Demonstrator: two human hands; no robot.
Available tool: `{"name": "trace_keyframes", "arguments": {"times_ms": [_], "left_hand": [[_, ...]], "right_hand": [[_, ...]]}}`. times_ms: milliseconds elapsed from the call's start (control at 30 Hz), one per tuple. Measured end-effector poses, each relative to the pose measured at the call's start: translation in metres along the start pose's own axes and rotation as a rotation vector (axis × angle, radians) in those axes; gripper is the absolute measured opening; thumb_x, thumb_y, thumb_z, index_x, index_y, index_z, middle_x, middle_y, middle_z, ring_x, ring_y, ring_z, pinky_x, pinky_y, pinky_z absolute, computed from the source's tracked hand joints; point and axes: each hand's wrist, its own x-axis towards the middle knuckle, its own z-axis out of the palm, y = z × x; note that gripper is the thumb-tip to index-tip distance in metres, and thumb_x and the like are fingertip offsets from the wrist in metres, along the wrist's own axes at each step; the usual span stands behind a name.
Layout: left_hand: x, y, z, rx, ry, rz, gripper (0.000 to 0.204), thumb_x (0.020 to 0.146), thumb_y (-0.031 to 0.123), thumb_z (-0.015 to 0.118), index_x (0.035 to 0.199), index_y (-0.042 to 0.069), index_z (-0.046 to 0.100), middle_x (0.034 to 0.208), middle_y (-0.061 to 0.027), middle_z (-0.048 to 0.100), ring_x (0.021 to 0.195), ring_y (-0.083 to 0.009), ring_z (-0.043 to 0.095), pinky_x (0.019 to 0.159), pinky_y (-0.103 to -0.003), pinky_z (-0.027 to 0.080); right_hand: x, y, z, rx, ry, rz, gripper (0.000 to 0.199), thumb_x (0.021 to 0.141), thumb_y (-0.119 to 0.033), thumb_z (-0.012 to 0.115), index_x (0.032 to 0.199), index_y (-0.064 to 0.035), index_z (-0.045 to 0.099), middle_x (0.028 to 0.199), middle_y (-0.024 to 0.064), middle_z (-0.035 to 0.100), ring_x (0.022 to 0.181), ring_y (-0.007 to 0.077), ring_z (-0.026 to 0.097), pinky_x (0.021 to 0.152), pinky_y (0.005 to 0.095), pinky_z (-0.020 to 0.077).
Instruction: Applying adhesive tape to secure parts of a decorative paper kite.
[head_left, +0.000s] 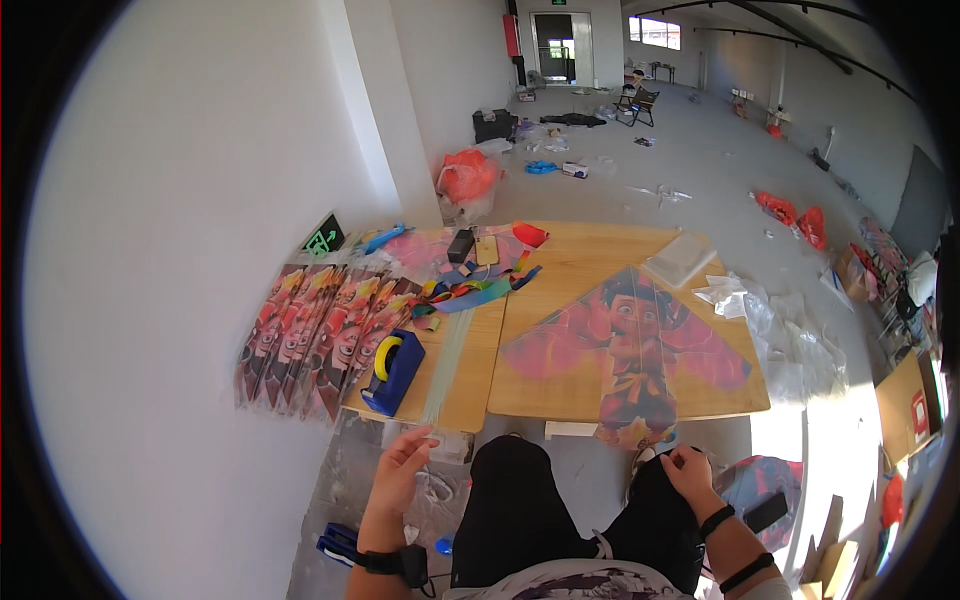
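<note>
My left hand (pixel 403 466) is over the near edge of the left table, its fingers loosely bent and apart. Its fingertips are close to the near ends of a bundle of thin pale rods (pixel 449 368); whether they touch, I cannot tell. My right hand (pixel 688 474) rests on my right knee with curled fingers and nothing visible in it. A kite (pixel 632 345) printed with a cartoon figure lies spread on the right table, its lower end hanging over the near edge. Beside the rods stands a blue tape dispenser (pixel 394 372) with a yellow roll.
Folded printed kites in plastic (pixel 318 335) overlap the left table's side by the wall. Rainbow ribbons (pixel 480 292), a phone (pixel 487 250) and a black box (pixel 461 246) lie farther back. A clear plastic sleeve (pixel 680 261) and crumpled plastic bags (pixel 800 335) are at the right.
</note>
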Motion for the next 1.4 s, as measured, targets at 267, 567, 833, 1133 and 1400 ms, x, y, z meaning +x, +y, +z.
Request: {"name": "trace_keyframes", "arguments": {"times_ms": [267,567,833,1133,1400], "left_hand": [[-0.027,0.027,0.144,0.098,-0.525,0.085,0.052,0.095,0.0,0.061,0.145,0.005,0.051,0.131,-0.0093,0.061,0.093,-0.0096,0.052,0.089,-0.025,0.044],[-0.037,0.0,0.189,0.116,-0.745,0.025,0.054,0.098,0.004,0.061,0.15,0.008,0.046,0.137,-0.0087,0.059,0.102,-0.0125,0.055,0.093,-0.028,0.045],[-0.021,-0.03,0.189,-0.625,-0.862,-0.668,0.059,0.109,0.047,0.036,0.151,0.006,0.043,0.135,-0.0099,0.06,0.106,-0.0204,0.059,0.096,-0.034,0.046],[-0.015,0.033,0.229,0.356,-0.503,0.414,0.03,0.091,0.014,0.074,0.117,0.002,0.066,0.119,-0.0096,0.065,0.105,-0.0177,0.061,0.097,-0.034,0.046],[-0.008,0.035,0.248,0.452,-0.379,0.534,0.01,0.082,0.0,0.075,0.09,0.003,0.069,0.109,-0.0104,0.066,0.101,-0.0206,0.063,0.09,-0.031,0.048]], "right_hand": [[0.026,-0.16,-0.036,1.03,-0.489,-0.041,0.021,0.095,-0.014,0.07,0.113,-0.0048,0.065,0.101,0.0043,0.067,0.085,0.0092,0.064,0.077,0.0238,0.0509],[0.013,-0.172,-0.047,0.969,-0.483,-0.188,0.008,0.093,-0.008,0.071,0.098,-0.0026,0.068,0.101,0.0049,0.068,0.092,0.0122,0.065,0.083,0.0285,0.0518],[-0.011,-0.188,-0.078,0.799,-0.261,-0.353,0.007,0.094,-0.007,0.069,0.097,-0.0014,0.065,0.093,0.0054,0.067,0.086,0.012,0.065,0.076,0.0262,0.0513],[-0.005,-0.188,-0.099,0.674,-0.332,-0.232,0.01,0.095,-0.012,0.069,0.098,-0.0029,0.065,0.081,0.0034,0.071,0.076,0.01,0.068,0.071,0.0252,0.0513],[0.007,-0.165,-0.076,0.712,-0.441,-0.142,0.013,0.096,-0.009,0.066,0.107,-0.0022,0.067,0.089,0.0053,0.073,0.079,0.0096,0.068,0.074,0.0252,0.0527]]}}
